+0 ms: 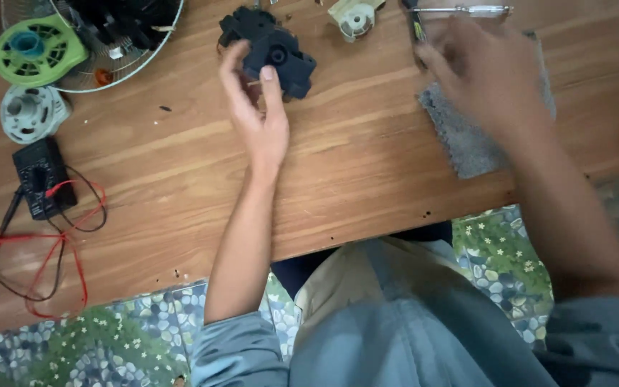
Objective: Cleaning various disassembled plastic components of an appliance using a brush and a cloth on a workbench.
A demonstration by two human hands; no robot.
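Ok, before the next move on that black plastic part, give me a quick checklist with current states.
1. Left hand grips black plastic housing: ok, fingers and thumb on it.
2. Housing supported by wooden table: cannot tell, may be lifted.
3. Right hand holding a tool: cannot tell, blurred.
4. Screwdriver within reach: ok, beside right hand.
5. Grey cloth laid out: ok.
6. Multimeter leads clear of work: ok, far left.

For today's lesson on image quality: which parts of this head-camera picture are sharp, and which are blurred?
Head view: the left hand and the black plastic part it holds are fairly sharp; the right hand over the grey cloth is smeared by motion blur; light is soft and even, with no strong glare on the wooden table.
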